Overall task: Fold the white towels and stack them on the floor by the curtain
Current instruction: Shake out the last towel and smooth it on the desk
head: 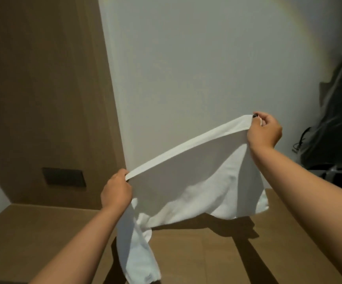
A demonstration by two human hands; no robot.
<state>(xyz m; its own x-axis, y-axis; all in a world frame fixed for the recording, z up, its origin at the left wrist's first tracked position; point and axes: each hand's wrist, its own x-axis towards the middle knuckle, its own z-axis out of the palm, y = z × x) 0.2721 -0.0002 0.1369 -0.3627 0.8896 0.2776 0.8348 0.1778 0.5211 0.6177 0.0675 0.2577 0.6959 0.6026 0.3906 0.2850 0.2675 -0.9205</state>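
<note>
A white towel [196, 181] hangs in the air in front of a white wall, its top hem stretched taut between my two hands. My left hand [115, 191] grips the lower left end of the hem. My right hand [265, 131] pinches the upper right corner, held higher and farther away. The towel's body sags below the hem, and a long loose tail [137, 255] drops past my left forearm toward the floor. No stack of folded towels and no curtain can be seen for certain.
A brown wood-look floor [196, 253] lies below. A brown panel [43, 99] with a dark rectangular plate [63, 177] stands on the left. Dark draped fabric and a black frame [338, 119] stand at the right edge.
</note>
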